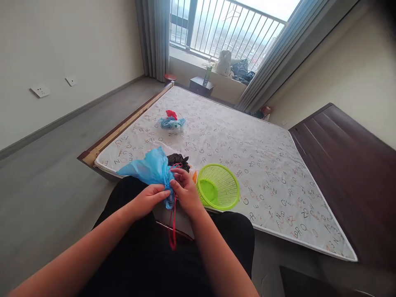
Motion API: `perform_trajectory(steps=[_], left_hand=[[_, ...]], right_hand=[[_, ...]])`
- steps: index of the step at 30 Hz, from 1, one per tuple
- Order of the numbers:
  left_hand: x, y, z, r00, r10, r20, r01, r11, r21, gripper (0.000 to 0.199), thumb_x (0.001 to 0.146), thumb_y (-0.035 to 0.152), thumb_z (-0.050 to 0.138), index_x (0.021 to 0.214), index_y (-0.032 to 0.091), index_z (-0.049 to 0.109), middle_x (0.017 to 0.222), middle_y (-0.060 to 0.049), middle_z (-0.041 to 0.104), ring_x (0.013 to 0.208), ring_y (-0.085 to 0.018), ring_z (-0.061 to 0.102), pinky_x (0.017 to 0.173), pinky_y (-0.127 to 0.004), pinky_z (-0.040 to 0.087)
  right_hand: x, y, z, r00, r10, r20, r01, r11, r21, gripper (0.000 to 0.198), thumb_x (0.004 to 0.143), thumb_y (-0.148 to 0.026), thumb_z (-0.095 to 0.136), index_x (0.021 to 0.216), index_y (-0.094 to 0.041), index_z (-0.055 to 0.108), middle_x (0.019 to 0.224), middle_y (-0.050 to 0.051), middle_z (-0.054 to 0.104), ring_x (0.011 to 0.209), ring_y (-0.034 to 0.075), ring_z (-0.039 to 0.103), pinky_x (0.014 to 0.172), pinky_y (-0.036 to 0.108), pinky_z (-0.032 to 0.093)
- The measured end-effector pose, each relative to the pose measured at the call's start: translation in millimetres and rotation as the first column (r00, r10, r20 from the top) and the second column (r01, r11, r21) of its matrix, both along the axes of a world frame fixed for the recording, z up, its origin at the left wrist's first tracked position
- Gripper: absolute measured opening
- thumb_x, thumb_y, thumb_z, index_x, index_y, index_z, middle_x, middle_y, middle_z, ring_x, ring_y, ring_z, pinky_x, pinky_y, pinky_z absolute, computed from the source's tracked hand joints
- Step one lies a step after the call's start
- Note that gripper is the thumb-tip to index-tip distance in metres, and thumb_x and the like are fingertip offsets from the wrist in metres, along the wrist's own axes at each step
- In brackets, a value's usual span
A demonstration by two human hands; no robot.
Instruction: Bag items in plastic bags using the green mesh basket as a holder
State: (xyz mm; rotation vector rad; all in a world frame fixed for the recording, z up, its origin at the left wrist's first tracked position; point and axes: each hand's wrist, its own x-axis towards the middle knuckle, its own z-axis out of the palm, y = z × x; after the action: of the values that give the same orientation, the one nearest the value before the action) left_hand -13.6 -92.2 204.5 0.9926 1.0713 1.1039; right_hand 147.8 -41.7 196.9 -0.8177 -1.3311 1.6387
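Note:
A light blue plastic bag is gathered between my two hands above my lap, its wide part spread to the left over the mattress edge. My left hand pinches the bunched part from the left. On the other side, my right hand has its fingers closed at the gathered neck. A red string loops over the right fingers and hangs below the bag. Just beyond the hands lies a crumpled black plastic bag. To the right, a lime green plastic basket lies tilted, its opening towards me.
A mattress printed with letters fills the middle. Farther off on it lie a crumpled blue bag and a red one. The brown headboard stands right. By the window is a small nightstand.

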Motion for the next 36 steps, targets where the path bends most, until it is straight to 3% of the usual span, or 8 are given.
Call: perform_trajectory(steps=[5,11,16,20,25,28,34,36], left_hand=[[-7,-11,17.2,0.890,-0.038,-0.454,0.102,0.988,0.117,0.040,0.094,0.050,0.057,0.074,0.017,0.067,0.074,-0.002,0.063,0.072,-0.017,0.056,0.067,-0.027,0.046],[2,-21,50.5,0.726,0.275,-0.630,-0.105,0.950,0.293,0.038,0.089,0.048,0.067,0.117,0.023,0.065,0.098,-0.003,0.071,0.085,-0.019,0.065,0.081,-0.031,0.052],[24,-15,56.0,0.693,0.032,-0.720,0.136,0.975,0.174,0.030,0.085,0.047,0.072,0.103,0.023,0.071,0.096,-0.001,0.073,0.084,-0.019,0.065,0.077,-0.029,0.050],[17,-11,49.7,0.731,0.012,-0.683,0.105,0.986,0.129,0.030,0.089,0.050,0.065,0.082,0.021,0.068,0.074,0.002,0.066,0.069,-0.015,0.057,0.065,-0.026,0.043],[-2,-13,37.4,0.820,0.289,-0.495,-0.230,0.957,0.177,0.033,0.087,0.052,0.068,0.078,0.021,0.063,0.070,0.003,0.058,0.066,-0.014,0.052,0.062,-0.024,0.041],[-4,-13,32.1,0.858,0.365,-0.361,-0.326,0.931,0.164,0.032,0.085,0.053,0.071,0.084,0.022,0.065,0.075,0.002,0.061,0.071,-0.016,0.055,0.065,-0.024,0.044],[10,-12,29.9,0.885,0.369,-0.283,-0.336,0.928,0.161,0.030,0.087,0.050,0.071,0.090,0.021,0.064,0.081,0.001,0.062,0.075,-0.015,0.056,0.069,-0.023,0.046],[14,-12,28.4,0.911,0.348,-0.222,-0.328,0.937,0.123,0.030,0.086,0.048,0.073,0.089,0.020,0.061,0.081,0.001,0.062,0.074,-0.014,0.057,0.067,-0.022,0.047]], right_hand=[[30,-3,-2,0.991,-0.125,0.048,0.126,0.992,-0.023,0.024,0.083,-0.036,0.077,0.101,-0.023,0.068,0.092,0.000,0.068,0.085,0.014,0.063,0.079,0.028,0.053],[44,-17,7,0.965,-0.252,0.068,0.252,0.968,0.019,0.023,0.084,-0.034,0.075,0.102,-0.023,0.069,0.095,0.001,0.071,0.087,0.016,0.066,0.079,0.029,0.055],[45,-31,26,0.941,-0.278,0.194,0.233,0.946,0.227,0.024,0.087,-0.028,0.071,0.111,-0.026,0.071,0.098,0.001,0.073,0.088,0.017,0.069,0.080,0.030,0.056],[58,-32,30,0.868,-0.373,0.327,0.215,0.877,0.429,0.020,0.091,-0.027,0.066,0.110,-0.027,0.072,0.100,0.003,0.074,0.089,0.018,0.068,0.083,0.033,0.055],[80,-22,21,0.754,-0.538,0.376,0.356,0.817,0.454,0.018,0.094,-0.030,0.060,0.109,-0.024,0.069,0.093,0.004,0.070,0.079,0.018,0.063,0.076,0.034,0.053],[89,-20,23,0.744,-0.525,0.414,0.303,0.817,0.491,0.022,0.093,-0.026,0.058,0.112,-0.025,0.067,0.092,0.005,0.066,0.078,0.019,0.061,0.074,0.036,0.052],[86,-29,36,0.716,-0.611,0.336,0.297,0.703,0.646,0.024,0.093,-0.027,0.058,0.115,-0.027,0.067,0.141,0.011,0.051,0.133,0.030,0.048,0.111,0.053,0.040],[83,-28,34,0.768,-0.524,0.368,0.238,0.767,0.596,0.031,0.093,-0.030,0.062,0.124,-0.028,0.065,0.148,0.010,0.047,0.132,0.029,0.050,0.111,0.051,0.041]])
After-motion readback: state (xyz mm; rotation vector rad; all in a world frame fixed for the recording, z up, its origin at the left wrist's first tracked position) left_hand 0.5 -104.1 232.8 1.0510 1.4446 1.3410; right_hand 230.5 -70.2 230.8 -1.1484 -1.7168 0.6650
